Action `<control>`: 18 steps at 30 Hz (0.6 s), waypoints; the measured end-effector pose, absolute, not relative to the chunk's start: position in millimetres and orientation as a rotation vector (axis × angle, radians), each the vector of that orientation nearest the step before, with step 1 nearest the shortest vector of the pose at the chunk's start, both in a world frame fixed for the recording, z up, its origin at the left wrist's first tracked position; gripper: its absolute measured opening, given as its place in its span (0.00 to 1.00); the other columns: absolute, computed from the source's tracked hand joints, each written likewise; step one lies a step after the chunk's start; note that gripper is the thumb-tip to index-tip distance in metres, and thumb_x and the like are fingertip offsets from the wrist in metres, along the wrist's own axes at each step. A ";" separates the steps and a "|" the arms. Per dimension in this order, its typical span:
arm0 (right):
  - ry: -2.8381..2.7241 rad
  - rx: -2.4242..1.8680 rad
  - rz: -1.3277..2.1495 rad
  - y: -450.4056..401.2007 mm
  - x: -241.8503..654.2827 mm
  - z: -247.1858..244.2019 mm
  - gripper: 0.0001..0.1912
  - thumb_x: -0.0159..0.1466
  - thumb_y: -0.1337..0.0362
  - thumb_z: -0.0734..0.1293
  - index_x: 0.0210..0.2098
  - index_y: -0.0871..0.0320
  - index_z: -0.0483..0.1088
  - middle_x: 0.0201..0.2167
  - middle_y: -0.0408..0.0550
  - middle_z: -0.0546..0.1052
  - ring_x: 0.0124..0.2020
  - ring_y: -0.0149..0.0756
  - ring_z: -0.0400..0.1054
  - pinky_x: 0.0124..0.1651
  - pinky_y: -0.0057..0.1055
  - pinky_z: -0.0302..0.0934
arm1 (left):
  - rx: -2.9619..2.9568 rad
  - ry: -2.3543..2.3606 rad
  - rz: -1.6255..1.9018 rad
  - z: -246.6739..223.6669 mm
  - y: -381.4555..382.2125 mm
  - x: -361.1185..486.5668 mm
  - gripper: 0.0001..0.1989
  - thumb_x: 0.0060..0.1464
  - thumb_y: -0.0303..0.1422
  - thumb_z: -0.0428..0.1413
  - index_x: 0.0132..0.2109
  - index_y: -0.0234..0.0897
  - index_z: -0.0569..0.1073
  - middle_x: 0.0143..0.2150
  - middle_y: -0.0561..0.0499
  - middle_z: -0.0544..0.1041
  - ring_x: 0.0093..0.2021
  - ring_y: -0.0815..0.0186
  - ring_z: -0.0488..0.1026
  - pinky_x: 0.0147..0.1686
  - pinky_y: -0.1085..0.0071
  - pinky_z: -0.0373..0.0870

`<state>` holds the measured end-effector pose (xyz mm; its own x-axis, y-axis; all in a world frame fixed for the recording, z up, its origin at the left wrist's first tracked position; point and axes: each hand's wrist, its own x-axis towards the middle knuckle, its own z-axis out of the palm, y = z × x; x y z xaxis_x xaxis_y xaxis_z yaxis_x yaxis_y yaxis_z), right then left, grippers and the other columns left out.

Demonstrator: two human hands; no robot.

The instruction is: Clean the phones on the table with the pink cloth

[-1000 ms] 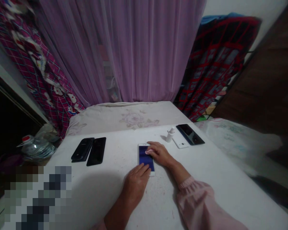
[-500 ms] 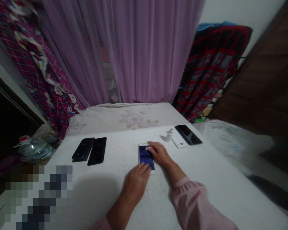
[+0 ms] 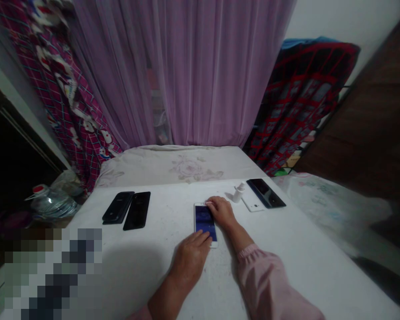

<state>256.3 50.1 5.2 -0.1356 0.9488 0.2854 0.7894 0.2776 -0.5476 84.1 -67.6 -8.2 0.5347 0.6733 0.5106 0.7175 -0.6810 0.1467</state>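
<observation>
White phone (image 3: 204, 218): L hand (image 3: 192, 254) flat on near end, R hand (image 3: 222, 212) pinched on pale scrap (image 3: 208, 203) @ far end

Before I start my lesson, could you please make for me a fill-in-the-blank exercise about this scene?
1. The phone under the left hand has a ____ screen.
2. From the person's view, the small white bottle stands to that phone's ____.
3. The large clear bottle has a ____ cap.
4. The right sleeve is coloured ____.

Missing words: blue; right; red; pink.

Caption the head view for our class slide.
Left hand on a phone, right hand pinching something pale at its far end, bottle and other phones nearby.
</observation>
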 end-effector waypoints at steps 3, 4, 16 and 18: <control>-1.965 -1.572 0.343 58.3 254.0 4.5 0.08 0.64 0.62 0.63 0.36 0.54 0.75 0.37 0.47 0.79 0.41 0.40 0.70 0.48 0.35 0.59 | -2.661 -1.230 -0.844 -8.6 -67.7 87.7 0.12 0.61 0.24 0.53 0.49 0.35 0.76 0.50 0.46 0.80 0.50 0.57 0.77 0.50 0.61 0.76; -1.966 -1.557 0.347 59.0 254.3 3.9 0.08 0.64 0.62 0.63 0.36 0.54 0.75 0.37 0.46 0.79 0.41 0.40 0.70 0.47 0.35 0.59 | -2.659 -1.244 -0.848 -8.6 -67.6 89.1 0.12 0.61 0.24 0.53 0.49 0.36 0.76 0.50 0.46 0.80 0.49 0.58 0.77 0.49 0.61 0.76; -2.132 -1.162 0.502 27.6 261.3 0.6 0.10 0.65 0.59 0.63 0.35 0.51 0.77 0.48 0.49 0.78 0.60 0.43 0.62 0.61 0.45 0.54 | -2.709 -1.253 -0.844 -6.9 -64.5 93.0 0.13 0.63 0.24 0.50 0.49 0.36 0.76 0.49 0.47 0.80 0.50 0.59 0.76 0.50 0.61 0.75; -2.116 -1.221 0.482 34.5 255.5 2.1 0.10 0.65 0.60 0.63 0.35 0.51 0.77 0.47 0.48 0.78 0.57 0.42 0.66 0.59 0.43 0.56 | -2.710 -1.253 -0.843 -9.2 -63.9 93.5 0.13 0.62 0.24 0.50 0.50 0.36 0.75 0.49 0.47 0.80 0.50 0.58 0.76 0.50 0.61 0.75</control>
<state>255.5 34.5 2.1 -0.3635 0.8655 0.3447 0.6306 0.5009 -0.5928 93.5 -63.9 -9.2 0.5264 0.6944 0.4905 0.7159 -0.6733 0.1849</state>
